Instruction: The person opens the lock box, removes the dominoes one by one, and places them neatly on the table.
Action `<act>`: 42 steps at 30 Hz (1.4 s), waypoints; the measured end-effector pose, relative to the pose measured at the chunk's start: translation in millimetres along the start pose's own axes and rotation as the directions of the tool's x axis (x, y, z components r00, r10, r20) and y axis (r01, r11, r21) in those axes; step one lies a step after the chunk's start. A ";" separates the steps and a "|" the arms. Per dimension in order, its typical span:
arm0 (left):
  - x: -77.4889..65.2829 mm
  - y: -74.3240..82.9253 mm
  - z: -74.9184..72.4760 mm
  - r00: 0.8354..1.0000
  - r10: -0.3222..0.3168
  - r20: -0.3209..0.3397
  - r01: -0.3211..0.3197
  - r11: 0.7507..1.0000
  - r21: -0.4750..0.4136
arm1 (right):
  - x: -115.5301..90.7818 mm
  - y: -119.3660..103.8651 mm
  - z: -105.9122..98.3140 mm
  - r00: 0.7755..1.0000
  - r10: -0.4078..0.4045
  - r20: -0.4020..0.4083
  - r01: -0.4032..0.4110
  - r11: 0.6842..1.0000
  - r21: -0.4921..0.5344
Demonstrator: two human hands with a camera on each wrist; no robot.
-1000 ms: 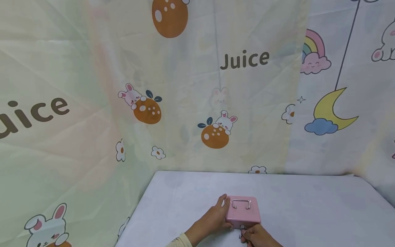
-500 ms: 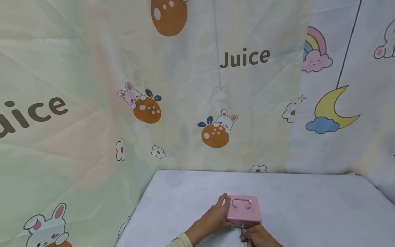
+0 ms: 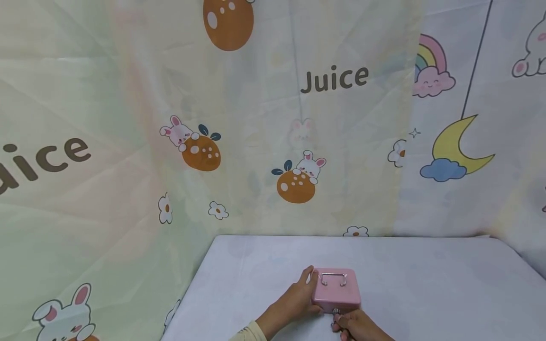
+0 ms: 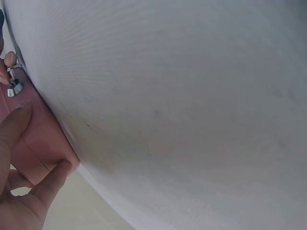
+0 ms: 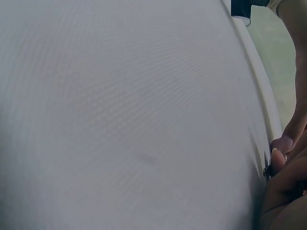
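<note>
A small pink cash box (image 3: 336, 296) with a wire handle (image 3: 334, 275) on its lid sits near the front of the table, lid down. My left hand (image 3: 299, 299) grips its left side, thumb on the front face and fingers round the side and back corner. In the left wrist view, the silver lock (image 4: 15, 88) stands out from the box's front. A key (image 3: 334, 324) is at that lock, pinched between thumb and finger of my right hand (image 3: 360, 327). At the right edge of the right wrist view, my right hand (image 5: 287, 196) appears only partly, with most of the box hidden.
A white cloth covers the table (image 3: 256, 265). Behind and to the left hang printed curtains (image 3: 247, 118) with rabbits, oranges and a moon. In the right wrist view, a dark device (image 5: 241, 12) sits at the left wrist.
The head view has shifted slightly. Both hands keep their places on the box and the key, with no clear movement of either.
</note>
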State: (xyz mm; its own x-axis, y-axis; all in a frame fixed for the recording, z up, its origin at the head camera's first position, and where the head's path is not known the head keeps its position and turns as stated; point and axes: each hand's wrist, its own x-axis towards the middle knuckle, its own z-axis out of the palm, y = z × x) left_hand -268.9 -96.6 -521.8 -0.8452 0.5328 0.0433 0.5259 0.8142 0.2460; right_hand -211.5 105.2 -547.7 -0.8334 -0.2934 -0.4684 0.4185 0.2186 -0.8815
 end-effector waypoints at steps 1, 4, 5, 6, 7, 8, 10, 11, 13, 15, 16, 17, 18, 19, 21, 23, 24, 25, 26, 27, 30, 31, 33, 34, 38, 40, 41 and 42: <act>0.2 -0.2 0.0 1.000 0.001 -0.003 -0.001 1.000 0.000 | -0.2 -0.3 -0.3 1.000 -0.001 0.000 0.001 1.000 -0.003; 0.6 -0.8 -0.1 1.000 0.006 -0.014 -0.006 1.000 0.006 | -1.6 -1.0 -1.2 1.000 -0.029 0.013 0.029 0.999 -0.017; 0.8 -0.9 -0.1 1.000 0.007 -0.019 -0.007 1.000 0.009 | -2.0 -1.2 -1.6 0.999 -0.041 0.020 0.041 0.999 -0.020; 0.9 -1.1 -0.1 1.000 0.009 -0.023 -0.008 1.000 0.011 | -2.2 -1.2 -1.9 0.998 -0.055 0.026 0.055 0.998 -0.025; 0.9 -1.1 -0.4 1.000 0.011 -0.027 -0.010 1.000 0.014 | -2.4 -1.1 -2.1 0.997 -0.065 0.031 0.066 0.997 -0.029; 0.9 -1.2 -0.3 1.000 0.011 -0.029 -0.011 1.000 0.016 | -2.4 -1.0 -2.2 0.996 -0.077 0.037 0.078 0.996 -0.032; 0.8 -1.1 -0.3 0.999 0.013 -0.034 -0.013 1.000 0.017 | -2.2 -0.7 -2.3 0.995 -0.090 0.044 0.092 0.995 -0.033; 0.6 -1.0 0.0 0.999 0.013 -0.035 -0.013 1.000 0.018 | -1.7 -0.5 -2.3 0.996 -0.083 0.045 0.084 0.996 -0.025; 0.0 -0.3 -0.2 0.999 0.011 -0.033 -0.011 1.000 0.020 | -1.0 -0.1 -2.2 0.997 -0.071 0.044 0.071 0.997 -0.015; -0.2 0.3 -0.3 1.000 0.006 -0.030 -0.005 1.000 0.022 | -0.1 0.2 -2.0 0.998 -0.056 0.042 0.056 0.998 -0.005; -0.3 0.7 -0.5 1.000 0.002 -0.027 -0.002 1.000 0.022 | 0.4 0.4 -2.0 0.998 -0.047 0.040 0.047 0.999 -0.002; -0.3 1.0 -0.7 1.000 0.000 -0.024 0.001 1.000 0.022 | 0.8 0.7 -1.9 0.998 -0.042 0.038 0.042 0.999 -0.003; -0.4 1.3 -1.0 1.000 -0.004 -0.022 0.004 1.000 0.021 | 1.0 0.9 -1.9 0.998 -0.042 0.037 0.042 0.999 -0.008; -0.2 1.4 -1.0 1.000 -0.006 -0.020 0.006 1.000 0.020 | 1.4 1.0 -1.8 0.999 -0.039 0.034 0.039 0.999 -0.012; -0.2 1.8 -1.5 1.000 -0.007 -0.017 0.008 1.000 0.018 | 1.7 1.0 -1.7 0.999 -0.037 0.033 0.037 0.999 -0.019; -0.3 1.9 -1.8 1.000 -0.006 -0.015 0.007 1.000 0.018 | 1.6 0.4 -1.5 0.999 -0.033 0.032 0.034 0.999 -0.025; -0.3 1.9 -1.9 1.000 -0.006 -0.014 0.006 1.000 0.019 | 1.2 -0.3 -1.4 0.999 -0.029 0.033 0.030 0.999 -0.023; -0.3 1.8 -2.0 1.000 -0.005 -0.014 0.005 1.000 0.020 | 1.2 -0.8 -1.4 0.999 -0.021 0.035 0.021 1.000 -0.016; -0.3 1.5 -2.0 1.000 -0.005 -0.013 0.005 1.000 0.019 | 1.0 -1.3 -1.2 0.999 -0.014 0.036 0.015 1.000 -0.009; -0.3 1.3 -2.0 1.000 -0.005 -0.011 0.005 1.000 0.018 | 1.5 -1.5 -1.1 0.999 -0.004 0.033 0.004 1.000 -0.004; -0.2 0.8 -2.1 1.000 -0.006 -0.004 0.006 1.000 0.012 | 13.0 7.5 -7.7 0.997 0.012 0.074 -0.013 1.000 0.019; -0.1 0.6 -1.9 1.000 -0.006 -0.003 0.007 1.000 0.011 | 13.1 7.6 -8.1 0.997 0.014 0.076 -0.015 1.000 0.020; -0.1 0.3 -1.4 1.000 -0.005 -0.003 0.005 1.000 0.009 | 13.0 7.3 -8.6 0.996 0.008 0.085 -0.009 1.000 0.013; 0.0 0.1 -1.2 1.000 -0.005 -0.004 0.005 1.000 0.009 | 12.2 6.8 -8.8 0.996 0.004 0.092 -0.005 1.000 0.011; 0.1 -1.0 0.1 1.000 -0.002 -0.005 0.002 1.000 0.010 | 0.6 -3.7 -4.5 0.997 0.006 0.079 -0.006 1.000 0.000; 0.2 -1.4 0.4 1.000 0.002 -0.008 -0.002 1.000 0.012 | 1.6 -3.2 -4.4 0.997 0.004 0.075 -0.004 1.000 0.008; 0.2 -1.6 0.6 1.000 0.004 -0.011 -0.004 1.000 0.011 | 3.0 -2.6 -4.7 0.997 0.004 0.074 -0.006 1.000 0.022; -0.1 -1.8 0.8 1.000 0.007 -0.013 -0.007 1.000 0.012 | 5.0 -1.9 -4.4 0.998 0.007 0.066 -0.009 1.000 0.030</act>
State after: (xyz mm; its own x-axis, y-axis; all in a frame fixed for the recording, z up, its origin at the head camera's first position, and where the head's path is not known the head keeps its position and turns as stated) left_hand -269.7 -97.9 -523.0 -0.8427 0.5353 0.0575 0.5326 0.8133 0.2340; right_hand -218.0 107.5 -548.1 -0.8049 -0.3526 -0.4774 0.4365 0.1932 -0.8787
